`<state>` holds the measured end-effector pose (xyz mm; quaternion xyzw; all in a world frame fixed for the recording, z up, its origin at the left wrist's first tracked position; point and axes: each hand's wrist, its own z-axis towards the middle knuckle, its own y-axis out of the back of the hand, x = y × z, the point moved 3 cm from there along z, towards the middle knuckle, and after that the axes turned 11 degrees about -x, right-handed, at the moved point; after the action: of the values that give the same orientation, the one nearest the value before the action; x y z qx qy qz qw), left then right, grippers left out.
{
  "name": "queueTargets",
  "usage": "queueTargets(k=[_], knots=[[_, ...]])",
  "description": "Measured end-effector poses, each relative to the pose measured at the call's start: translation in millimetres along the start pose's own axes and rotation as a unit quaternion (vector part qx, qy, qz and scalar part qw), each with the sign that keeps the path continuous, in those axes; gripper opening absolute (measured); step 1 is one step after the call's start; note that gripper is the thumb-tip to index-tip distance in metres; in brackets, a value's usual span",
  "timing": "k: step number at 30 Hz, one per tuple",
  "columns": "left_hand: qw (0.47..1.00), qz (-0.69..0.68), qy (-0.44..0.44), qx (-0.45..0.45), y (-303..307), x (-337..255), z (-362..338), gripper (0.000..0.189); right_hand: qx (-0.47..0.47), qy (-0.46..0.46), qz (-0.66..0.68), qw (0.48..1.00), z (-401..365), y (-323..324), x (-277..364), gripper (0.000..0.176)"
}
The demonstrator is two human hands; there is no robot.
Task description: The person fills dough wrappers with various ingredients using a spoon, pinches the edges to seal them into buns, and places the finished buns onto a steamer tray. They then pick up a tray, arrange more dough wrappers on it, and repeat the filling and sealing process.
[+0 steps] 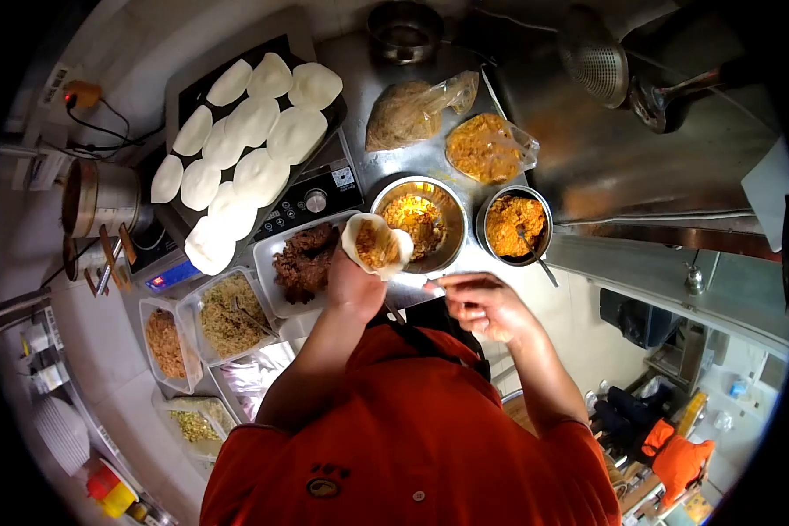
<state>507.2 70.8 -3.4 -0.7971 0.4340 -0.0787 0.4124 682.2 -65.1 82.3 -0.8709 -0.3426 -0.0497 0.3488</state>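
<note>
My left hand (356, 287) is wrapped round a pale round wrapper (398, 249) with orange-brown filling (375, 245) in its middle. Just right of the wrapper is a steel bowl (454, 206) of orange and brown filling. My right hand (489, 307) is below that bowl, fingers curled with the forefinger pointing left; whether it holds something small I cannot make out. Farther right, a steel pot (547, 210) holds orange filling and a spoon (542, 263). A tray of dark meat (302, 263) lies left of my left hand.
Pale dough rounds (254, 118) cover a black griddle (184, 101) at the upper left. Tubs of rice-like food (232, 316) stand lower left. Two bagged foods (403, 114) lie behind the bowl. A ladle (662, 101) and strainer (593, 57) are upper right. Another person (675, 456) is lower right.
</note>
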Motion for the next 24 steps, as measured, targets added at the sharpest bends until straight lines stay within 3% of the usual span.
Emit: queueTargets(k=[2, 3, 4, 5, 6, 8, 10, 12, 13, 14, 16, 17, 20, 24], knots=[[0.993, 0.076, -0.046, -0.076, 13.4, -15.4, -4.7, 0.030, -0.101, 0.117, -0.084, 0.984, 25.1, 29.5, 5.4, 0.035], [0.990, 0.091, -0.045, -0.100, 16.2, -23.9, -9.3, 0.033, -0.178, 0.186, -0.243, 0.935, 43.8, 44.5, 11.1, 0.037], [0.995, 0.048, -0.042, -0.071, 22.7, -31.0, -10.7, 0.036, -0.248, 0.246, -0.392, 0.851, 64.4, 59.5, 15.9, 0.038], [0.997, 0.039, -0.041, -0.042, 40.6, -36.6, -8.6, 0.039, -0.292, 0.301, -0.555, 0.718, 91.5, 73.0, 15.4, 0.034], [0.999, 0.030, -0.040, -0.013, 52.8, -39.7, -5.7, 0.044, -0.321, 0.341, -0.692, 0.550, 116.1, 77.4, 16.2, 0.031], [0.998, 0.034, -0.039, -0.021, 39.8, -42.9, -14.9, 0.044, -0.331, 0.287, -0.744, 0.504, 151.8, 67.0, 18.2, 0.021], [0.998, 0.034, -0.039, -0.026, 38.7, -45.0, -16.3, 0.045, -0.282, 0.315, -0.788, 0.447, 173.9, 65.2, 1.6, 0.023], [0.999, 0.023, -0.026, 0.001, 60.7, -45.4, -12.3, 0.045, -0.223, 0.304, -0.814, 0.442, 154.1, 50.9, -13.4, 0.020], [0.969, 0.217, -0.120, 0.011, 75.2, -46.1, -6.0, 0.043, -0.211, 0.273, -0.811, 0.473, 153.0, 59.1, -19.7, 0.020], [0.969, 0.215, -0.120, 0.011, 67.6, -46.5, -7.9, 0.043, -0.210, 0.273, -0.812, 0.471, 148.3, 60.4, -12.8, 0.020], [0.997, 0.036, -0.060, -0.045, 50.8, -42.9, -17.9, 0.037, -0.305, 0.263, -0.789, 0.464, 133.5, 65.0, 5.4, 0.021], [0.997, 0.054, -0.046, -0.001, 54.2, -44.4, -16.0, 0.039, -0.338, 0.305, -0.778, 0.432, 136.4, 68.2, 13.4, 0.022], [1.000, 0.011, -0.004, -0.011, 60.4, -45.4, -15.0, 0.036, -0.266, 0.224, -0.833, 0.430, 142.0, 70.3, -2.5, 0.022], [0.998, 0.063, -0.022, -0.015, 45.9, -47.8, -16.9, 0.042, -0.281, 0.232, -0.840, 0.402, 111.9, 62.3, -6.1, 0.023]])
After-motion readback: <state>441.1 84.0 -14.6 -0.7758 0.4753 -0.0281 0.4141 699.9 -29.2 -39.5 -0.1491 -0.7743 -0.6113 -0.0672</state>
